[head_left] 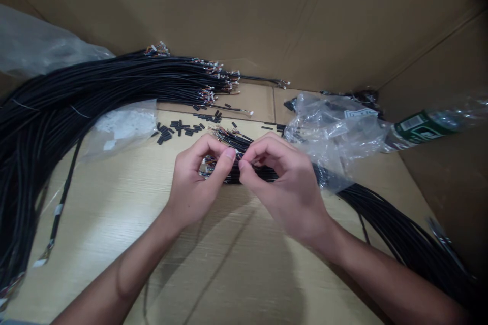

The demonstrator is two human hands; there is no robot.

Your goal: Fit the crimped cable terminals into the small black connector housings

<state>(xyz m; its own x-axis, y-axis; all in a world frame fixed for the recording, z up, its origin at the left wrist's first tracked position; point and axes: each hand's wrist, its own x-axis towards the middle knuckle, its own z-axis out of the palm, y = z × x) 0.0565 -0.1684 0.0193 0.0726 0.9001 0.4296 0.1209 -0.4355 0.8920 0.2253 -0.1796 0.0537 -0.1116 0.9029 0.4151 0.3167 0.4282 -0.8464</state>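
Note:
In front of me, my left hand point(202, 183) is closed in a pinch of thumb and index finger. My right hand point(285, 188) faces it, its fingers pinching a thin black cable close to its end. A small white connector point(237, 153) shows between the fingertips of the two hands. What exactly the left fingertips press on is mostly hidden. Beneath and behind the hands lies a bundle of black cables point(375, 208), its wire ends fanned out beyond the fingers. Short black sleeve pieces point(179, 126) are scattered just past my left hand.
A thick bundle of black cables point(114, 78) with white connectors curves along the left and back. A plastic bag point(122, 124) with white pieces lies left. Crumpled clear plastic point(335, 127) and a green-labelled bottle point(427, 124) lie right. Cardboard walls point(244, 10) surround the table point(114, 203).

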